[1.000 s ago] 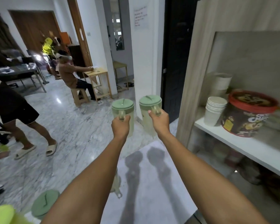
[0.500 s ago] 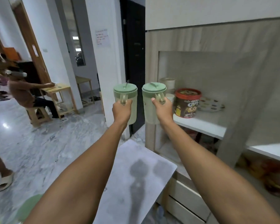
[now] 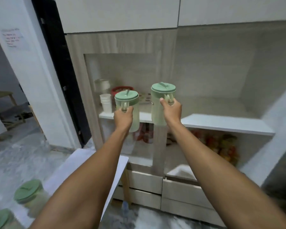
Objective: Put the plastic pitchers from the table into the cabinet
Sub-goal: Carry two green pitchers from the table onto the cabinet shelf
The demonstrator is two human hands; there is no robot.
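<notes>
I hold two pale green plastic pitchers with green lids upright by their handles. My left hand (image 3: 123, 116) grips the left pitcher (image 3: 129, 103); my right hand (image 3: 171, 109) grips the right pitcher (image 3: 160, 100), which is a little higher. Both hang in front of the cabinet's white shelf (image 3: 224, 123), at its front edge. Two more green-lidded pitchers (image 3: 29, 195) (image 3: 0, 219) stand on the white table (image 3: 87, 164) at the lower left.
On the shelf's left end stand a stack of white cups (image 3: 105, 103), a red-lidded tub (image 3: 120, 90) and a pale container (image 3: 102, 85). The shelf's right part is bare. Packets fill the lower shelf (image 3: 221, 144). Drawers (image 3: 178, 190) sit below. A dark doorway (image 3: 56, 63) is left.
My view has swung right onto the cabinet, which is now closer. Both pitchers have moved toward the shelf, the right one now higher and further right.
</notes>
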